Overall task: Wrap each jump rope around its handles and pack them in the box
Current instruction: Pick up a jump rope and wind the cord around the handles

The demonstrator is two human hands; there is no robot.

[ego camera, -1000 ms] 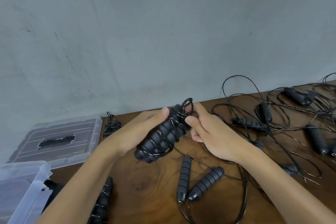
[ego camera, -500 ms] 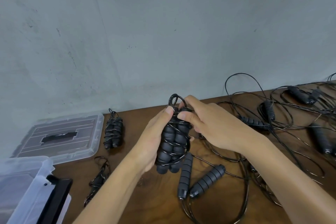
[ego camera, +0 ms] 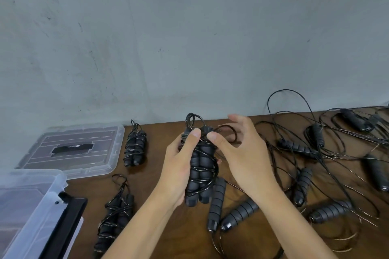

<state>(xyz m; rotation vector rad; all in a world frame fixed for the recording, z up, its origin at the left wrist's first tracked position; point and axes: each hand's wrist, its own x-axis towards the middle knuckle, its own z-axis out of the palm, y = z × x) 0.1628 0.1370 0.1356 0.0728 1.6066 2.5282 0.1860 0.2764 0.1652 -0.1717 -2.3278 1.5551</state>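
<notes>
My left hand (ego camera: 177,166) grips a wrapped jump rope bundle (ego camera: 200,170) upright above the table, thumb near its top. Black rope coils round the two foam handles, and a small loop sticks up above them. My right hand (ego camera: 246,157) is just right of the bundle with fingers spread; its thumb touches the bundle's top, and a rope loop lies by its fingers. The clear plastic box (ego camera: 42,202) stands open at the lower left. Two wrapped bundles lie on the table, one (ego camera: 135,146) by the lid, another (ego camera: 116,214) near the box.
The box's clear lid (ego camera: 73,149) lies flat at the back left. Two loose handles (ego camera: 216,202) lie under my hands. A tangle of unwrapped ropes and handles (ego camera: 315,143) covers the table's right side. A grey wall closes the back.
The bundle has turned from slanted to upright in my left hand. My right hand has released its pinch at the top and spread its fingers. A second wrapped bundle came into view.
</notes>
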